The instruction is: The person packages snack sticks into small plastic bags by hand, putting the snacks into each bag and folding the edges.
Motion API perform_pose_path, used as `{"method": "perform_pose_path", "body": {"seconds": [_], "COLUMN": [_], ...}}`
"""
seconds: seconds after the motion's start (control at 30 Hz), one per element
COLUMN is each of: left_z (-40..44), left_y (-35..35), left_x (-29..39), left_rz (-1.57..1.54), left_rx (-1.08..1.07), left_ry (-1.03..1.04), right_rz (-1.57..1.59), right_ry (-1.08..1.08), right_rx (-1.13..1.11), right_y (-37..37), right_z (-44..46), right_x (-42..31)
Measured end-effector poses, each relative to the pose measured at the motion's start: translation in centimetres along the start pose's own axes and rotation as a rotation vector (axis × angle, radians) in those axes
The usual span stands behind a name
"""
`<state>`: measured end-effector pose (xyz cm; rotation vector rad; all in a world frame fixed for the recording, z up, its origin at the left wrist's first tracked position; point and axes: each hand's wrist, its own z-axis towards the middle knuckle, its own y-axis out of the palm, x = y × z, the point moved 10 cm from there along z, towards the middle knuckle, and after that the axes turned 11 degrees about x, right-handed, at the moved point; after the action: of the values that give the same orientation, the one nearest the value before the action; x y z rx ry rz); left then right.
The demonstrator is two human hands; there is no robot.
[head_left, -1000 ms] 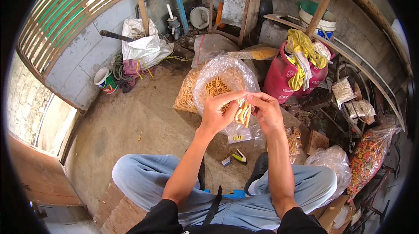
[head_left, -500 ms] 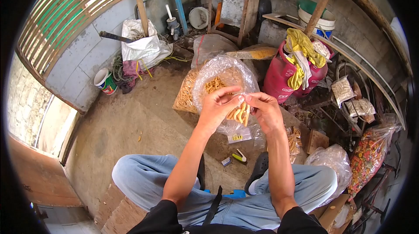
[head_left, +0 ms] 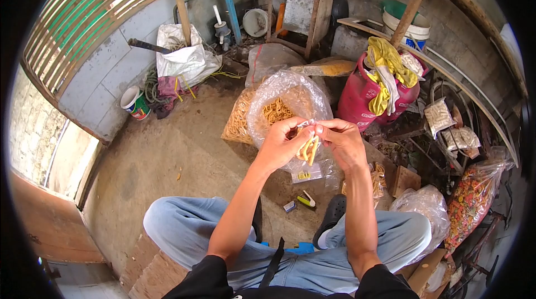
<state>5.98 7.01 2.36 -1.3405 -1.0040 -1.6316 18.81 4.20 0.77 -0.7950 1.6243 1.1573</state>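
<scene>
Both hands pinch the top of a small clear plastic bag (head_left: 309, 151) that hangs down with yellowish snack sticks inside. My left hand (head_left: 281, 144) grips its left side between thumb and fingers. On the other side, my right hand (head_left: 343, 144) holds the gathered plastic near the left thumb. Just beyond them stands a large, wide-mouthed clear bag (head_left: 258, 104) of brown snack sticks (head_left: 276, 110). Below the hands, a packet with a yellow-and-black label (head_left: 306, 174) lies by the large bag. A green stapler (head_left: 306, 201) and a small blue box (head_left: 289, 206) are on the floor.
Filled snack packs (head_left: 377, 181) lie beside my right forearm. To the right are a bag of colourful snacks (head_left: 474, 201) and a crumpled clear bag (head_left: 421, 210). Pink gas cylinders (head_left: 357, 95) draped with yellow cloth (head_left: 388, 64) stand beyond; a white sack (head_left: 187, 67) is at left.
Both hands have dropped slightly and drawn closer at the bag's top. The small bag has turned and looks narrower, with its neck more gathered.
</scene>
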Motion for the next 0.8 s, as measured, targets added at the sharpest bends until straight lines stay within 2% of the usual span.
{"method": "perform_pose_path", "body": {"seconds": [0.23, 0.3, 0.37, 0.4, 0.47, 0.57, 0.73, 0.8], "left_z": [0.0, -0.1, 0.0, 0.1, 0.0, -0.1, -0.2, -0.4], "left_y": [-0.1, -0.2, -0.1, -0.1, 0.0, 0.2, 0.7, 1.0], "left_x": [-1.0, 0.0, -0.1, 0.0, 0.0, 0.1, -0.2, -0.5], "left_rz": [0.015, 0.106, 0.120, 0.135, 0.174, 0.258, 0.300, 0.217], "left_rx": [-0.010, 0.009, 0.023, 0.035, 0.032, 0.036, 0.036, 0.014], "left_ry": [-0.019, 0.069, 0.083, 0.097, 0.102, 0.108, 0.132, 0.060], "right_rz": [0.026, 0.026, -0.080, -0.079, -0.162, -0.311, -0.237, -0.238], "right_ry": [0.076, 0.069, -0.104, -0.104, -0.177, -0.161, -0.129, -0.120], "right_rx": [-0.073, -0.089, -0.142, -0.142, -0.104, -0.050, 0.000, 0.016], "right_y": [0.4, 0.6, 1.5, 1.7, 1.8, 0.5, -0.2, 0.0], "right_z": [-0.1, 0.0, -0.3, -0.5, -0.8, -0.1, 0.3, 0.3], "right_x": [0.7, 0.6, -1.1, -1.2, -1.9, -1.4, -0.5, -0.4]}}
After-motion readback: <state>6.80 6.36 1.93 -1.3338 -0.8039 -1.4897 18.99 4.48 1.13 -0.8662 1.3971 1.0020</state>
